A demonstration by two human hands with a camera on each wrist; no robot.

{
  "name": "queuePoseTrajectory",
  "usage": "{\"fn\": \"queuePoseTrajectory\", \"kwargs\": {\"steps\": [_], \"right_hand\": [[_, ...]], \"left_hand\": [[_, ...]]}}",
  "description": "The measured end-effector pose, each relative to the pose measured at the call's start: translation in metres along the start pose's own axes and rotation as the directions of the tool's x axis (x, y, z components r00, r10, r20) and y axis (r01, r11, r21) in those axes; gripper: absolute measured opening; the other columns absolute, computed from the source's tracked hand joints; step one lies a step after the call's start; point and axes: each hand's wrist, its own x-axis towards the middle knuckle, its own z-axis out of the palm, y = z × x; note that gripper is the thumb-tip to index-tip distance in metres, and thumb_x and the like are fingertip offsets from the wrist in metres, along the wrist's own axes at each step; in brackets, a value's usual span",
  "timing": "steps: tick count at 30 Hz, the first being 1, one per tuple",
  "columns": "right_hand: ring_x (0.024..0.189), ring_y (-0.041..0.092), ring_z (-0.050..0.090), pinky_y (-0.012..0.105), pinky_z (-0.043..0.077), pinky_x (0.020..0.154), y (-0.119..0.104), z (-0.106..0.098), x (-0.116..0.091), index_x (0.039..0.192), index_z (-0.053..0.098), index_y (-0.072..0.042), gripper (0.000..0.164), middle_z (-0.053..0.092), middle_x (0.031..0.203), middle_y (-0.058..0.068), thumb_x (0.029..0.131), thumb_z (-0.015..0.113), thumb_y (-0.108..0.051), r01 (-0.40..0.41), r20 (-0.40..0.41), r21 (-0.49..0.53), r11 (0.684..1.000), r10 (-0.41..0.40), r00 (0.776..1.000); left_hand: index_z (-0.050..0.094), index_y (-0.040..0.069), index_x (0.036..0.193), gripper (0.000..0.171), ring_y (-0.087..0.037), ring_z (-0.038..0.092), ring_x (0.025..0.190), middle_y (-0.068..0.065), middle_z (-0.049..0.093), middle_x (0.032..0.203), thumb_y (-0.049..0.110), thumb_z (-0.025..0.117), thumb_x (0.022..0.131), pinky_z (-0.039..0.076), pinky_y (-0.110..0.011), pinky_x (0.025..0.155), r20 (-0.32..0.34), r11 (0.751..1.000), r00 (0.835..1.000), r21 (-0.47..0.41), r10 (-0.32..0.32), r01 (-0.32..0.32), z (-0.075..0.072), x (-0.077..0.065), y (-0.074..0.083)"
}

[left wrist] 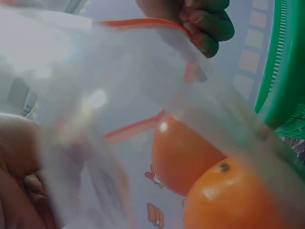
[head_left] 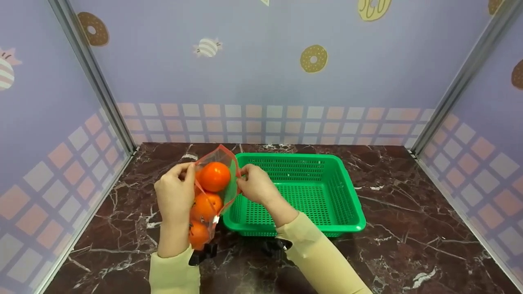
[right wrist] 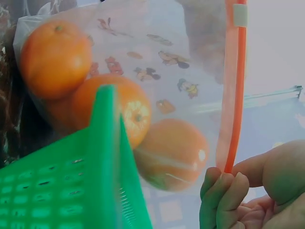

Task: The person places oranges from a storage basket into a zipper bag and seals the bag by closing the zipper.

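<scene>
A clear zip bag (head_left: 226, 195) with a red-orange zip edge hangs between both hands, its mouth spread wide. Several oranges (head_left: 215, 177) lie inside, piled from the bag's bottom upward. My left hand (head_left: 176, 192) pinches the left side of the mouth. On the opposite side, my right hand (head_left: 255, 183) pinches the zip edge between thumb and fingers. A white slider (right wrist: 240, 15) sits on the zip strip in the right wrist view, where cartoon prints show on the plastic. The bag overlaps the left end of a green basket (head_left: 341, 196).
The green basket's slotted floor (head_left: 304, 202) shows no fruit. It stands on a dark red marbled table (head_left: 408, 237). Purple patterned walls (head_left: 261, 77) close off the back and both sides. Black wrist straps (head_left: 203, 254) sit below the hands.
</scene>
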Motion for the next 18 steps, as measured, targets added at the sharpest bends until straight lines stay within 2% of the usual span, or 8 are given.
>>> {"fn": "queuePoseTrajectory", "kwargs": {"steps": [3,7,12,15,18], "right_hand": [[0.053,0.011,0.047,0.025,0.037,0.052,-0.011,-0.001,0.002,0.127,0.061,-0.002,0.025,0.063,0.071,0.001,0.106,0.052,-0.011,0.009,-0.007,-0.006,1.000,-0.009,1.000],[0.051,0.010,0.047,0.024,0.037,0.052,-0.029,-0.005,0.007,0.125,0.062,-0.003,0.024,0.067,0.074,0.005,0.104,0.053,-0.011,0.029,-0.024,-0.043,0.999,-0.030,0.999],[0.053,0.010,0.046,0.024,0.038,0.053,-0.055,-0.014,0.017,0.122,0.064,-0.004,0.022,0.072,0.090,0.011,0.103,0.052,-0.009,0.037,-0.043,-0.117,0.992,-0.042,0.998],[0.062,0.011,0.051,0.024,0.041,0.057,-0.072,-0.019,0.021,0.120,0.065,-0.004,0.022,0.071,0.102,0.010,0.103,0.053,-0.009,0.040,-0.060,-0.177,0.983,-0.051,0.997],[0.067,0.015,0.058,0.024,0.045,0.060,-0.089,-0.024,0.024,0.119,0.067,-0.004,0.023,0.073,0.106,0.011,0.101,0.054,-0.008,0.046,-0.082,-0.202,0.978,-0.064,0.995]], "left_hand": [[0.081,0.002,0.101,0.020,-0.009,0.048,0.053,-0.018,0.074,0.079,0.016,0.067,0.100,0.036,-0.017,0.050,-0.002,1.000,1.000,-0.005,-0.016,0.016,-0.004,0.005,0.000],[0.081,0.002,0.102,0.022,-0.007,0.048,0.053,-0.018,0.074,0.081,0.017,0.066,0.101,0.036,-0.017,0.050,0.015,0.999,0.999,0.001,-0.038,0.038,-0.010,0.018,0.001],[0.082,0.003,0.102,0.023,-0.009,0.048,0.054,-0.017,0.074,0.081,0.020,0.066,0.101,0.037,-0.021,0.053,0.031,0.997,0.997,0.025,-0.076,0.076,-0.020,0.035,0.006],[0.082,0.004,0.103,0.024,-0.009,0.049,0.057,-0.016,0.074,0.083,0.022,0.066,0.101,0.039,-0.021,0.055,0.048,0.993,0.992,0.020,-0.117,0.117,-0.026,0.044,0.012],[0.082,0.005,0.105,0.024,-0.010,0.051,0.060,-0.014,0.075,0.085,0.024,0.067,0.100,0.040,-0.021,0.057,0.067,0.989,0.987,0.007,-0.145,0.144,-0.031,0.052,0.022]]}}
